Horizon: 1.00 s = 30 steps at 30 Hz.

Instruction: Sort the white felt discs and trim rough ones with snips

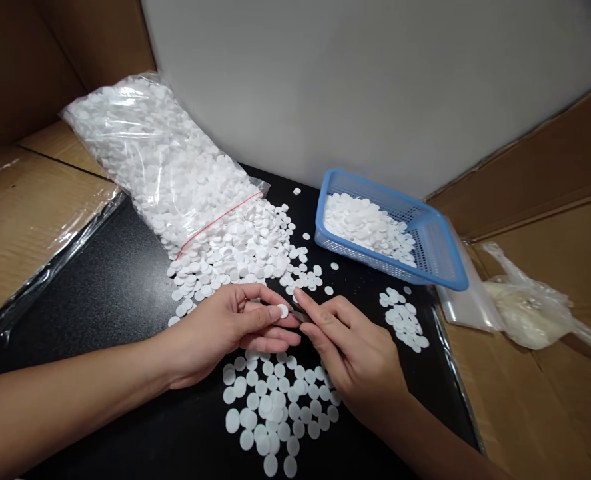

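My left hand pinches a small white disc between thumb and fingers, the other fingers curled beneath. Close beside it, my right hand grips a slim metal tool; its tip points at the disc, and whether it is a blade or tweezers I cannot make out. Below both hands lies a scatter of white discs on the black tabletop. Just beyond them, a heap of similar discs spills from the mouth of a clear zip bag with a red seal line.
Behind my right hand stands a blue plastic basket, partly filled with discs. A smaller group of discs lies in front of it. At the right, a knotted plastic bag rests on cardboard. A pale wall closes off the back.
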Tool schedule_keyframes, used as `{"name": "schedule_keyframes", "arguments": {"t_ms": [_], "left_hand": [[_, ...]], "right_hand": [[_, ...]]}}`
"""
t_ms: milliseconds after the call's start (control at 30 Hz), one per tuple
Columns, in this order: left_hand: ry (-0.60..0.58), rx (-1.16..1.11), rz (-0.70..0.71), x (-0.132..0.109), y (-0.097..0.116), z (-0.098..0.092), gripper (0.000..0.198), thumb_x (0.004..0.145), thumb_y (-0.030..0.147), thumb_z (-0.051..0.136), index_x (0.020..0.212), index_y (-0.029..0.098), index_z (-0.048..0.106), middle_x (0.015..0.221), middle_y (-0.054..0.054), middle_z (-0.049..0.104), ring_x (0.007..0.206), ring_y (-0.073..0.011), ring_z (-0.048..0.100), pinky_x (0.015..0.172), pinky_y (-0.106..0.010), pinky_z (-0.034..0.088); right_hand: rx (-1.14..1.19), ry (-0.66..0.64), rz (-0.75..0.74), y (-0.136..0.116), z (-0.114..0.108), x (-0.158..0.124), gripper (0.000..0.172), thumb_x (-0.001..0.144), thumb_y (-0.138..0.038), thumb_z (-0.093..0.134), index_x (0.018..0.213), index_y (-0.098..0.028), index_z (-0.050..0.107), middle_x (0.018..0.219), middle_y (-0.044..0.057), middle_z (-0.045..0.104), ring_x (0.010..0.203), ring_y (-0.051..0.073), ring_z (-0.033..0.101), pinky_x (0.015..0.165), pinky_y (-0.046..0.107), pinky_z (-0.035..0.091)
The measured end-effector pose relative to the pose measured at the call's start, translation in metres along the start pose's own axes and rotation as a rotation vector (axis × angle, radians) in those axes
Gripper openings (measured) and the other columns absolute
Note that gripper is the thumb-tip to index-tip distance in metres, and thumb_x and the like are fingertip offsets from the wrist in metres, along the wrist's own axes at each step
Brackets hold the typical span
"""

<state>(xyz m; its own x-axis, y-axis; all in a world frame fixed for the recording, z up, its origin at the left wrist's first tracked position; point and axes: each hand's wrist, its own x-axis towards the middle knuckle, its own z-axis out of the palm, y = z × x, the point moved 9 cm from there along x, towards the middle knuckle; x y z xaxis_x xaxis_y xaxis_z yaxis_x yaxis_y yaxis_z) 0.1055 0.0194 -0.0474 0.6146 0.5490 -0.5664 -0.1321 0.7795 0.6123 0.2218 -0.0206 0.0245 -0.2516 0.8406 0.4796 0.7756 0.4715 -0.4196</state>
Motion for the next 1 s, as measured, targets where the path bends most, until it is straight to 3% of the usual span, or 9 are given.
{"name": "schedule_keyframes", "arguments": {"t_ms": [333, 1000], "left_hand": [[-0.076, 0.058, 0.030, 0.0009, -0.0035, 0.0015, 0.031, 0.078, 0.036, 0.084, 0.090, 0.012, 0.068, 0.091, -0.010, 0.080, 0.083, -0.0151, 0.077, 0.081, -0.021, 0.061], [-0.105, 0.087, 0.048, 0.0011, -0.0022, 0.0057, 0.026, 0.080, 0.035, 0.082, 0.089, 0.013, 0.072, 0.086, -0.007, 0.080, 0.083, -0.0140, 0.077, 0.082, -0.020, 0.060]], "right_hand": [[-0.012, -0.029, 0.026, -0.0046, 0.0034, 0.0012, 0.034, 0.103, -0.019, 0.047, 0.128, -0.009, 0.068, 0.069, 0.002, 0.058, 0.054, 0.009, 0.052, 0.047, 0.021, 0.043], [-0.074, -0.019, -0.019, -0.0084, 0.0019, -0.0007, 0.032, 0.101, -0.018, 0.052, 0.127, -0.011, 0.069, 0.066, 0.000, 0.057, 0.053, 0.008, 0.048, 0.046, 0.021, 0.041]]}}
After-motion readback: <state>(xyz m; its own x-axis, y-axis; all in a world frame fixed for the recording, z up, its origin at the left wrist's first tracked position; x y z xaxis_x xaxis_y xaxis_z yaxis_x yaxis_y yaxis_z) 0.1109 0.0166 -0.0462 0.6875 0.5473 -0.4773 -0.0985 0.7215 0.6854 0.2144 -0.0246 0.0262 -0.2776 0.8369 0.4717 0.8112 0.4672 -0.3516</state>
